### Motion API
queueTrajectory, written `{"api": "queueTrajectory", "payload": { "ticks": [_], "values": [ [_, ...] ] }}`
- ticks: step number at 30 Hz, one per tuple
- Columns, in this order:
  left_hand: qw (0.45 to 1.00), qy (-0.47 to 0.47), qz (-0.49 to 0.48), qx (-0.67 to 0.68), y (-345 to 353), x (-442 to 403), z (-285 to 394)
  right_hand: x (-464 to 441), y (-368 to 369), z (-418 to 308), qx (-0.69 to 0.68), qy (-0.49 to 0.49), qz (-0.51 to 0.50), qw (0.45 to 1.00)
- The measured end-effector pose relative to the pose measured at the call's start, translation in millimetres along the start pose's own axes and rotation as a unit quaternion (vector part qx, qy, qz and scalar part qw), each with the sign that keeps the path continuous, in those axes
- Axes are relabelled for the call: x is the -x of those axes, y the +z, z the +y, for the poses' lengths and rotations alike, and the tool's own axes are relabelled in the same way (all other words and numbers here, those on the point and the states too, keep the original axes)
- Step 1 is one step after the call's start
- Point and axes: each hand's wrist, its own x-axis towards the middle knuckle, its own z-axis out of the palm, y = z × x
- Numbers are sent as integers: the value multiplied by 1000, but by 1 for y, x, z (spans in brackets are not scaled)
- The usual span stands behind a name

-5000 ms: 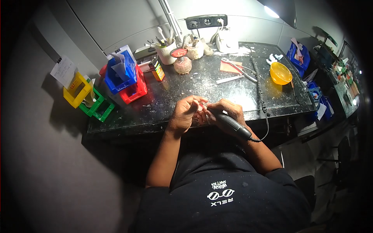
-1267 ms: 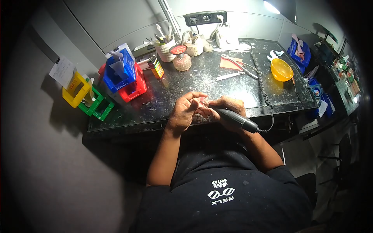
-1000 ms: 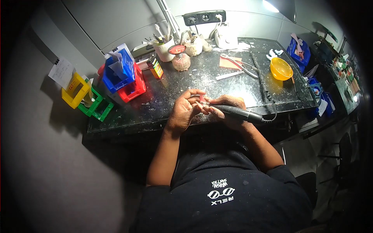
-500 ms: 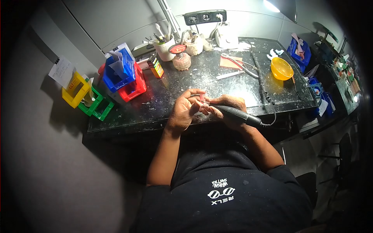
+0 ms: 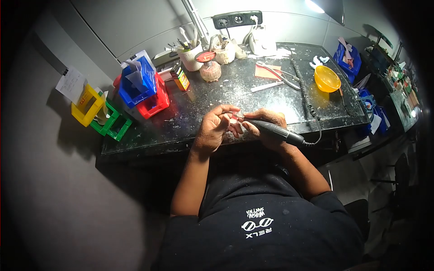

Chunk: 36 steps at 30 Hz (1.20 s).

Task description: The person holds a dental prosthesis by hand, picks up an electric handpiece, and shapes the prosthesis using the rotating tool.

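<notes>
My right hand [image 5: 272, 118] is closed round a black rotary handpiece [image 5: 284, 133], whose tip points left toward my left hand. The handpiece's cord leaves its back end and joins a coiled cable [image 5: 305, 92] on the bench. Between the curled fingers of my left hand [image 5: 211, 132] is a small pink piece [image 5: 234, 119], partly hidden by the fingertips. Both hands meet just above the bench's front edge, fingertips close together. Whether the tool tip touches the pink piece cannot be made out.
On the dusty black bench [image 5: 181, 122] stand a red-topped jar [image 5: 209, 70], a small box [image 5: 180, 78], a tool cup [image 5: 191, 58] and a yellow bowl [image 5: 327, 79]. Blue bins [image 5: 139, 83] and red bins [image 5: 157, 101] sit left. A lamp [image 5: 329, 10] hangs at upper right.
The left fingers have shifted slightly and the pink piece has turned, showing less of itself. The handpiece stays in the right hand, nearly in place.
</notes>
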Motion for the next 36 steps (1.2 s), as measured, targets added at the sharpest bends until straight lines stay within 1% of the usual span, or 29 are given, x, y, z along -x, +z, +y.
{"api": "queueTrajectory", "payload": {
  "ticks": [2,5,7,10,11,13,19,21,23,26,28,29,31,35,36],
  "values": [
    [1000,6,9,-8,3,0,0,-1,-1,-1,-1,-19,-16,1000],
    [998,25,24,-43,8,-2,-2,0,1,1,1,-7,-12,1000],
    [994,75,59,-57,15,-4,-3,0,1,3,-4,-8,-14,1000],
    [994,82,54,-57,17,-3,-2,1,-1,6,-3,-3,-18,1000],
    [994,82,54,-57,15,-3,-2,1,-1,6,5,4,-19,1000],
    [998,42,27,-37,7,0,-2,0,-1,4,2,3,-17,1000],
    [1000,-8,11,-22,2,2,2,1,4,8,-9,4,6,1000],
    [1000,-10,16,-22,3,2,3,1,3,8,-9,2,12,1000],
    [999,-12,21,-23,4,2,3,-1,1,1,14,-24,-7,1000],
    [999,-17,26,-11,5,2,2,0,1,2,10,-32,-21,999],
    [998,6,47,-33,8,1,2,-1,0,0,4,-30,-22,999],
    [998,6,46,-33,8,0,0,-1,0,-1,-2,-29,-23,999],
    [997,42,31,-56,6,-1,-3,-1,-2,0,1,-23,-29,999],
    [997,35,33,-61,8,0,0,0,0,3,-19,-8,-26,999],
    [997,20,42,-56,10,1,2,0,0,3,-20,-7,-26,999]
  ]
}}
